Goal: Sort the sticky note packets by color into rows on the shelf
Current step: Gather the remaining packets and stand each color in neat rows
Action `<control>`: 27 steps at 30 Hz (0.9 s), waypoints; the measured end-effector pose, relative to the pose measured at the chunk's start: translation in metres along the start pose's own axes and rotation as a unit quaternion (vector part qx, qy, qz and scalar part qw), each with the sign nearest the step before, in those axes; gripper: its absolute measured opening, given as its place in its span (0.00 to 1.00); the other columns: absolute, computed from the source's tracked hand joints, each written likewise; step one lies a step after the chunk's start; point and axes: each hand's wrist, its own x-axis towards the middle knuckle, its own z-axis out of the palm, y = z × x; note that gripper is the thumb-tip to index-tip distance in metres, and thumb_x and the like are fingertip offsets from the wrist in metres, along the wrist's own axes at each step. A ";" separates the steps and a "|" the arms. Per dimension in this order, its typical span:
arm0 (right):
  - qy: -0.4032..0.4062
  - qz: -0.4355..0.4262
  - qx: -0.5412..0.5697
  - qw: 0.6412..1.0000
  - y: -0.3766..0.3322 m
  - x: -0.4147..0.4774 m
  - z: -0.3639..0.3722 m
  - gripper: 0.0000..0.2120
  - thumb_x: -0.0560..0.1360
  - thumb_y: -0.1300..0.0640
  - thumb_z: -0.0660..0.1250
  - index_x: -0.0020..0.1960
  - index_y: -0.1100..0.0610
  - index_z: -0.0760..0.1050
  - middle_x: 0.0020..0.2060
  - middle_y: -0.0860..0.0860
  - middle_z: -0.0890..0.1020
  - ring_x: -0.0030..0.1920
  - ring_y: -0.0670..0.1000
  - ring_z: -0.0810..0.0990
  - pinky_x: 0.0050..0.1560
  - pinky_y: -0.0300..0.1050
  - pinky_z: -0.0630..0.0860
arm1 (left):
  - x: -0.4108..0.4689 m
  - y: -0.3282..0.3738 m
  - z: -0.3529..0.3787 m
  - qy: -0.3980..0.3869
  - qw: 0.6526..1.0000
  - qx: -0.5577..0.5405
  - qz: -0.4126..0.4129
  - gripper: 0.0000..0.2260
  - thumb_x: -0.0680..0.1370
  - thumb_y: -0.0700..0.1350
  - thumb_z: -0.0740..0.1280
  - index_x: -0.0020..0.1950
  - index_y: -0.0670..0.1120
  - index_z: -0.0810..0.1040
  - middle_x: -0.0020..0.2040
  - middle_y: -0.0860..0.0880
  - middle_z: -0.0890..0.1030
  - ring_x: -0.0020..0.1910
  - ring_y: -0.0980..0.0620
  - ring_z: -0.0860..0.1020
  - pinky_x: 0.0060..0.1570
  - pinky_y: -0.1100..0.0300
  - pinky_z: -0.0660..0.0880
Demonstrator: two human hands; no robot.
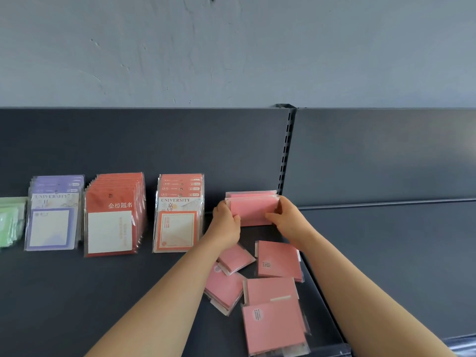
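Observation:
An upright stack of pink sticky note packets (253,208) leans against the dark back panel of the shelf (77,292). My left hand (226,222) grips its left edge and my right hand (286,215) grips its right edge. Several loose pink packets (273,292) lie flat on the shelf in front, between my forearms. To the left stand rows of orange-bordered packets (179,215), red packets (114,217), purple packets (54,215) and green packets (11,222) at the frame's left edge.
A slotted metal upright (286,155) divides this shelf bay from the bay on the right (386,240). A grey wall (231,47) rises above the back panel. The shelf's front lip (342,349) runs along the bottom right.

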 end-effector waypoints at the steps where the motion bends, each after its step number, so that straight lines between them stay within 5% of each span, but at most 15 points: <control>1: 0.003 -0.004 -0.017 1.000 0.000 -0.001 0.000 0.14 0.77 0.63 0.63 0.62 0.54 0.72 0.51 0.49 0.81 0.53 0.49 0.79 0.58 0.48 0.75 | 0.002 -0.001 0.001 -0.004 1.000 0.007 0.003 0.18 0.82 0.42 0.57 0.71 0.38 0.61 0.68 0.39 0.68 0.64 0.42 0.71 0.57 0.56 0.67; 5: 0.018 -0.025 -0.126 0.992 -0.004 0.001 0.000 0.08 0.78 0.62 0.59 0.56 0.58 0.73 0.48 0.53 0.80 0.48 0.54 0.78 0.49 0.47 0.73 | 0.011 0.000 0.003 -0.004 0.999 0.041 -0.001 0.15 0.83 0.42 0.56 0.67 0.37 0.64 0.65 0.39 0.70 0.62 0.41 0.72 0.58 0.51 0.69; 11: 0.031 -0.030 -0.137 0.990 -0.008 0.008 0.003 0.06 0.79 0.61 0.59 0.43 0.58 0.70 0.34 0.50 0.72 0.35 0.51 0.68 0.33 0.41 0.64 | 0.023 0.002 0.002 0.014 0.997 0.062 -0.043 0.13 0.83 0.43 0.56 0.64 0.37 0.67 0.63 0.39 0.73 0.61 0.39 0.72 0.56 0.49 0.70; 15: 0.039 -0.020 -0.158 0.986 -0.007 0.011 0.006 0.06 0.79 0.59 0.59 0.47 0.62 0.71 0.36 0.52 0.73 0.35 0.51 0.68 0.34 0.43 0.64 | 0.021 0.002 0.005 0.032 0.995 0.083 -0.054 0.15 0.83 0.46 0.56 0.64 0.38 0.68 0.64 0.39 0.73 0.63 0.38 0.71 0.57 0.49 0.69; 22: 0.028 -0.030 -0.152 0.988 -0.007 0.003 0.007 0.07 0.78 0.58 0.61 0.42 0.52 0.66 0.35 0.46 0.71 0.33 0.44 0.67 0.32 0.38 0.61 | 0.016 -0.001 0.004 0.024 0.993 0.110 -0.043 0.16 0.83 0.47 0.56 0.65 0.38 0.67 0.64 0.38 0.71 0.63 0.38 0.71 0.58 0.48 0.69; 27: 0.025 -0.017 -0.149 0.988 -0.009 0.000 0.007 0.06 0.78 0.56 0.62 0.53 0.56 0.70 0.42 0.49 0.76 0.38 0.46 0.72 0.34 0.38 0.65 | 0.010 0.000 0.002 0.023 0.993 0.106 -0.036 0.16 0.82 0.47 0.58 0.65 0.37 0.67 0.65 0.38 0.71 0.63 0.38 0.71 0.59 0.49 0.69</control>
